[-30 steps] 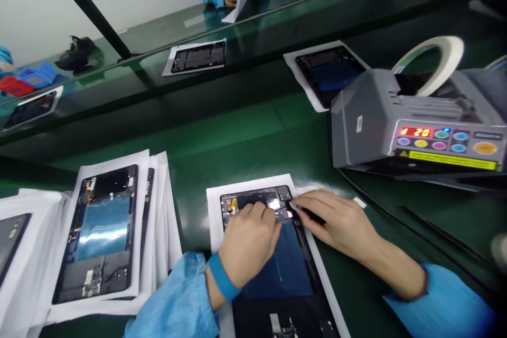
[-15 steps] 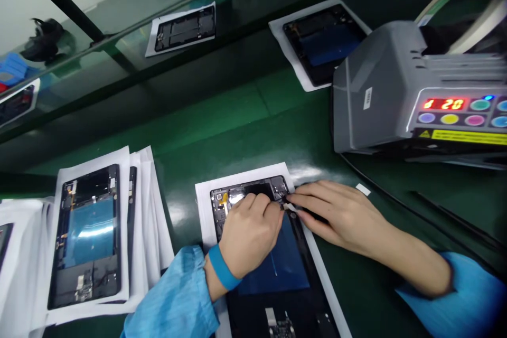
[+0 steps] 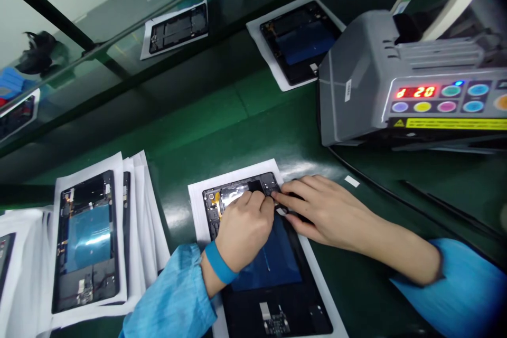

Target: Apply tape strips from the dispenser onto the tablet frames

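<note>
An opened tablet with a blue battery lies on a white paper sheet before me. My left hand, a blue band round its wrist, is curled closed over the tablet's upper part. Its fingertips meet near the upper right edge, and whatever they pinch is hidden. From the right, my right hand reaches to the same edge, its thumb and index finger closed about a small white piece of tape. An orange flex cable shows at the tablet's upper left.
At left stand stacked opened tablets between paper sheets. A grey tape dispenser with a lit display is at right, its black cable crossing the bench. Black tweezers and a white strip lie nearby. Another tablet lies behind.
The view has shifted slightly, so the dispenser and bench items appear farther left. Both hands stay at the tablet's upper right edge, with only small finger movement.
</note>
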Available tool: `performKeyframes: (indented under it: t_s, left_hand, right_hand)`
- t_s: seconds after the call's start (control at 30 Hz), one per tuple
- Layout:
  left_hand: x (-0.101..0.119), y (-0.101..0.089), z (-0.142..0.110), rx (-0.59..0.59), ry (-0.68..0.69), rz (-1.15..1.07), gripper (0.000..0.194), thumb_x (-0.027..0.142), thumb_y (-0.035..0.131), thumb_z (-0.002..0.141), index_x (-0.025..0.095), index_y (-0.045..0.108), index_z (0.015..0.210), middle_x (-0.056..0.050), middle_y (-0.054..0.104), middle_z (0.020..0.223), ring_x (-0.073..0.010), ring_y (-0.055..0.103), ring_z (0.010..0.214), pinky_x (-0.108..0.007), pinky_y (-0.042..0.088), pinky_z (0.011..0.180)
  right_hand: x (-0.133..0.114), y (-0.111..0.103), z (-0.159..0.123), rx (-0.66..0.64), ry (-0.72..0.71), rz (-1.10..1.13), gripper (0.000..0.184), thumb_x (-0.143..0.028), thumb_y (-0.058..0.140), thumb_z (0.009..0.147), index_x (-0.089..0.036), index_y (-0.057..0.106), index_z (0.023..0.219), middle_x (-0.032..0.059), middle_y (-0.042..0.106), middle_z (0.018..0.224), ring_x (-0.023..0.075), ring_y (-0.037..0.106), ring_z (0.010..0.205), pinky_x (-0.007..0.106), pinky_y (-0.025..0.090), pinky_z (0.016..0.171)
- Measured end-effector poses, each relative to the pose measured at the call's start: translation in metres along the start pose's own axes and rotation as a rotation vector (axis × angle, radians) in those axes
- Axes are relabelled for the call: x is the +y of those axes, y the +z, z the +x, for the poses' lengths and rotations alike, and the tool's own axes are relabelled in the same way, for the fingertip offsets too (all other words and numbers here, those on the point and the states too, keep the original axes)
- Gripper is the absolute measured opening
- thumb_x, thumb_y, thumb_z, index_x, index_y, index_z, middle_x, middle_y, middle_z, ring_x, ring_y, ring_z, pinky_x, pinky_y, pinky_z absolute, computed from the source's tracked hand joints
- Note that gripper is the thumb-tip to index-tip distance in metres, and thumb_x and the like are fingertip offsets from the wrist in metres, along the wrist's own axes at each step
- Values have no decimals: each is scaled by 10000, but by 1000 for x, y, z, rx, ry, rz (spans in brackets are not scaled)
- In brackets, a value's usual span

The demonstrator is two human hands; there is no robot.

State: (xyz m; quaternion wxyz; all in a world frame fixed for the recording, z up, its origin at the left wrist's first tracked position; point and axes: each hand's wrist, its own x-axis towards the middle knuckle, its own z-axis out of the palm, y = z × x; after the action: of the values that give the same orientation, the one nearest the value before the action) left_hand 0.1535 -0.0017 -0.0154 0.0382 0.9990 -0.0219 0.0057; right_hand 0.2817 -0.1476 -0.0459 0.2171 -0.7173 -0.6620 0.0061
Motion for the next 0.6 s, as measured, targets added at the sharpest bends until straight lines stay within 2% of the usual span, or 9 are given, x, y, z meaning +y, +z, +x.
performKeyframes:
  t_s: [0.23, 0.6]
  left_hand:
    - [2, -3, 2, -3, 22, 110, 94, 85, 516, 875, 124, 589, 832, -50, 563, 756, -208, 557, 681, -317, 481, 541]
    - [-4, 3, -4, 17, -17, 16, 123, 130, 493, 916, 141, 597, 853, -36, 568, 785, -188, 537, 710, -316, 492, 634]
  right_hand:
    - [-4, 0, 0, -30, 18, -43, 310, -282, 499, 864, -158, 634, 1114, 85, 621, 1024, 218, 516, 879, 357, 399, 741]
    - [-6, 2, 0, -13, -25, -134, 307, -288, 533, 848, -144, 644, 1095, 84, 638, 992, 209, 524, 852, 346, 390, 720]
